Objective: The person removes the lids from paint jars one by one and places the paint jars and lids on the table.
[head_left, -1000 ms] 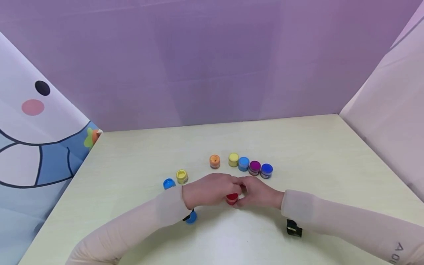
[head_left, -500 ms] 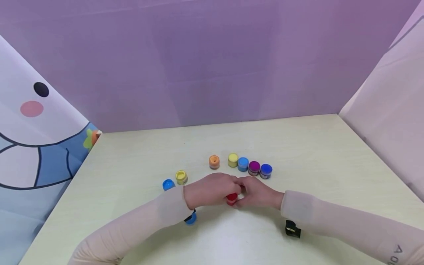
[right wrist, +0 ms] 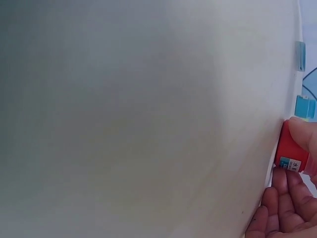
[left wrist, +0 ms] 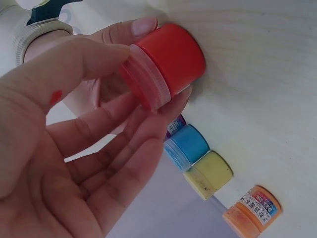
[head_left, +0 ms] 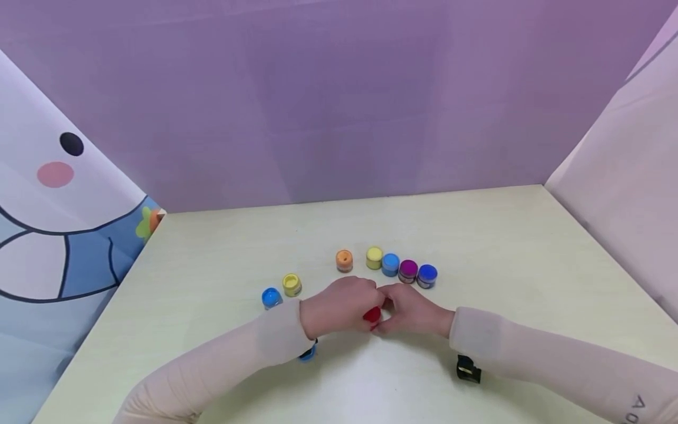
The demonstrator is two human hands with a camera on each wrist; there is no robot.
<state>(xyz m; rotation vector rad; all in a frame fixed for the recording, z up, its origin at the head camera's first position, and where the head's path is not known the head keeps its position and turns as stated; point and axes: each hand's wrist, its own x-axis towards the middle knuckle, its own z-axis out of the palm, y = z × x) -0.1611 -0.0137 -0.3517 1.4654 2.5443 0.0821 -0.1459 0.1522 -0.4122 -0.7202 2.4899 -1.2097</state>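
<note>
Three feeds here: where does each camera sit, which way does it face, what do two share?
Head: worn on the head, facing forward and down at a pale wood-grained tabletop; left hand, right hand, cream fabric sleeves show.
Left wrist: worn there, facing the red cylindrical plastic jar both hands hold; both show close up.
Right wrist: worn there, facing across the tabletop; jar, thumb and fingers show at the right edge.
Head and left wrist share both hands and the orange cylindrical jar.

Head view: even, fairly bright light; pale glare on near tabletop (head_left: pixel 365 391); soft shadows below sleeves (head_left: pixel 222 359). Left wrist: slight haze. Right wrist: dim, blurred, darkest upper left; tabletop edge bowed.
</note>
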